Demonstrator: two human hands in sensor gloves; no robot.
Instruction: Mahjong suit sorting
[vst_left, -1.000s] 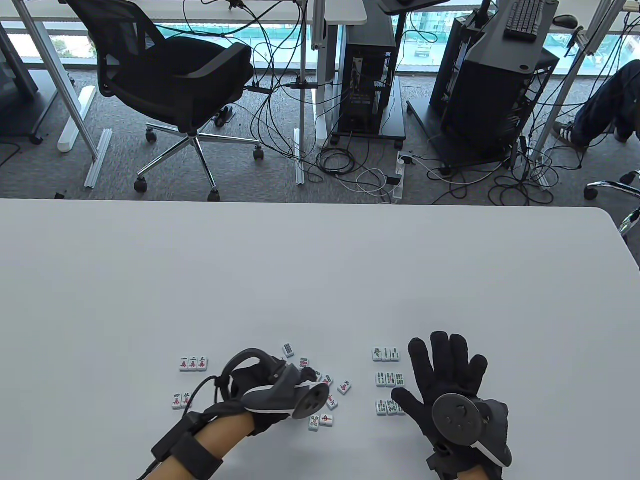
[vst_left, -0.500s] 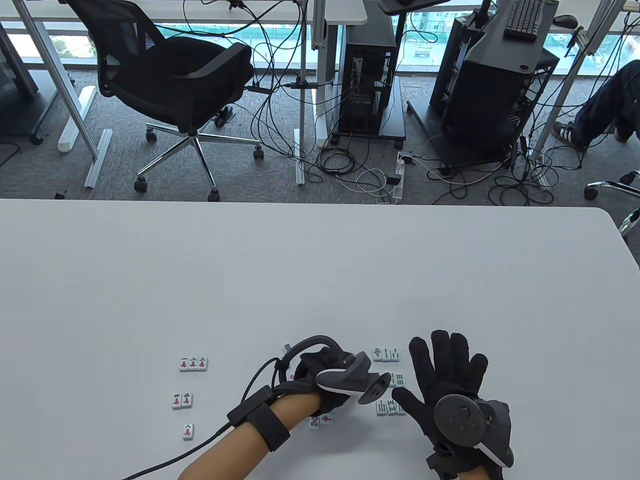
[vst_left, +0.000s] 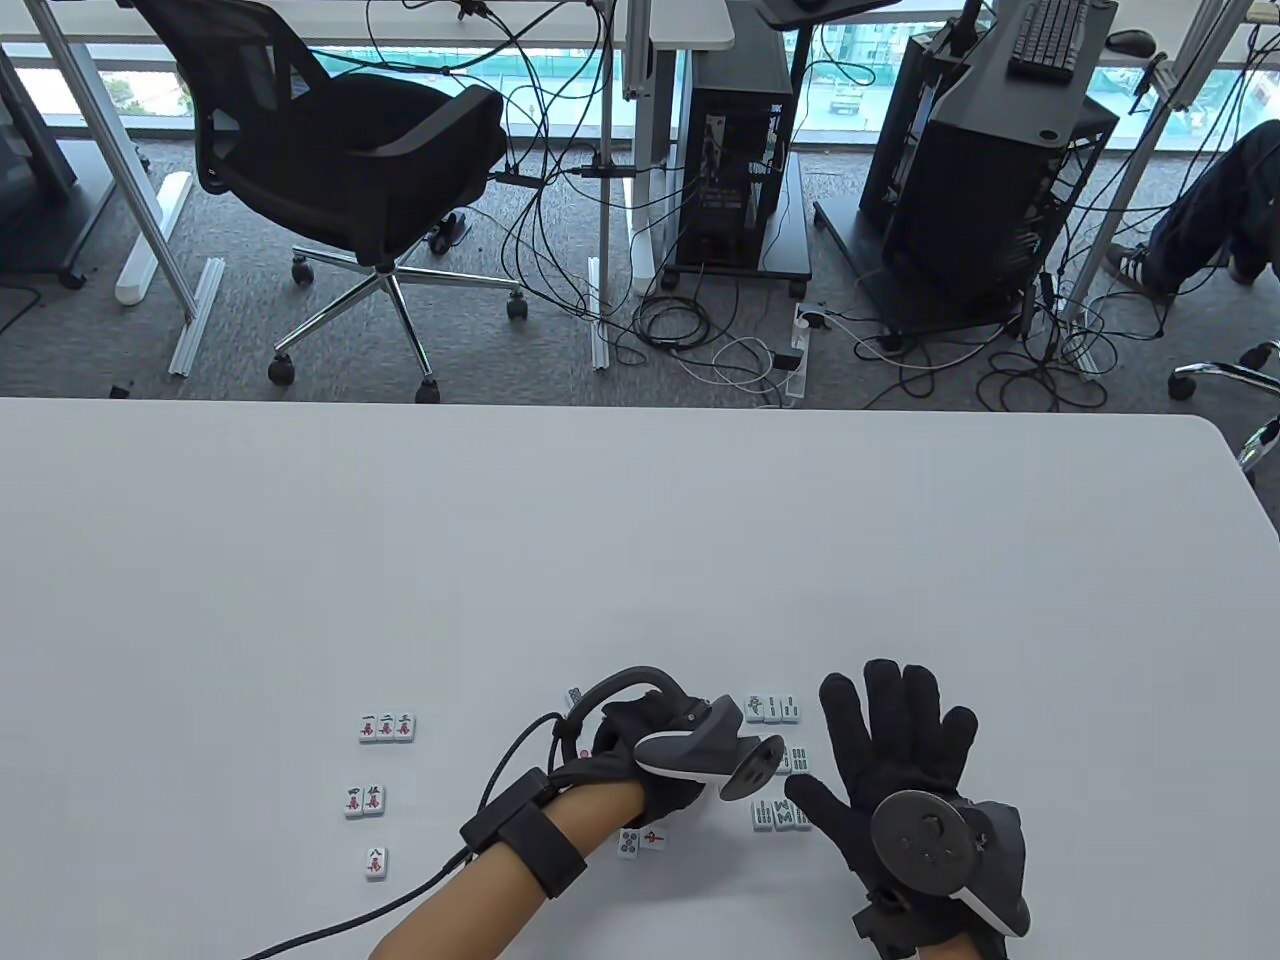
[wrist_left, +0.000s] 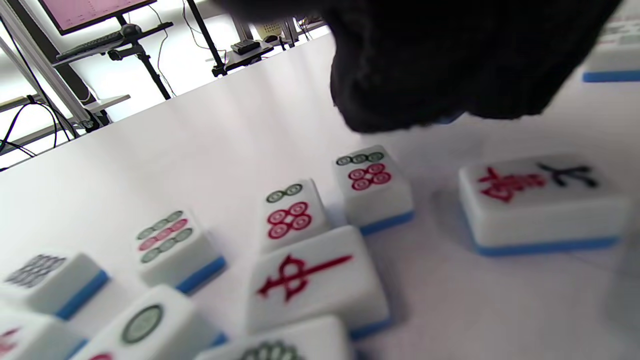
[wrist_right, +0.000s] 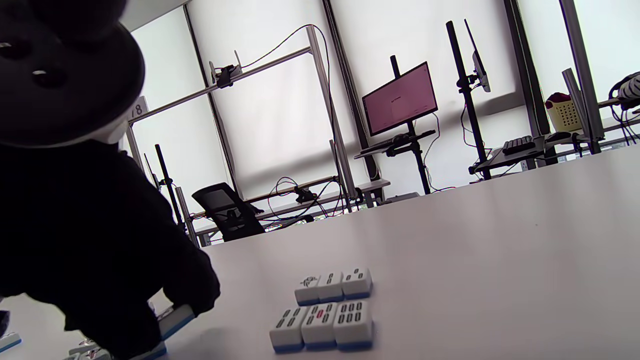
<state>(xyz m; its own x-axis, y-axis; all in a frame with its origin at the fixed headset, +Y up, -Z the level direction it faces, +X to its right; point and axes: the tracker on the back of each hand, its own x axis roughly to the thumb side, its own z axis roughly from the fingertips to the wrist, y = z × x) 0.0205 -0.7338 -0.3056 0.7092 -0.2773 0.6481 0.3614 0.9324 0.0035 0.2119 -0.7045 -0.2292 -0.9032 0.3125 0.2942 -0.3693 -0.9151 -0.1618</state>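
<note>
The right hand in a black sensor glove (vst_left: 900, 790) lies flat at five o'clock on the white desk (vst_left: 640, 540), fingers spread. At its nine o'clock, the gloved left hand (vst_left: 640, 760) pinches a white blue-backed mahjong tile (wrist_right: 175, 317) over the loose pile (wrist_left: 300, 240). Sorted bamboo rows (wrist_right: 332, 305) sit beyond.

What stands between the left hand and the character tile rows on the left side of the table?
Nothing visible does. Only bare white table lies between the left hand and the character tile rows.
</note>
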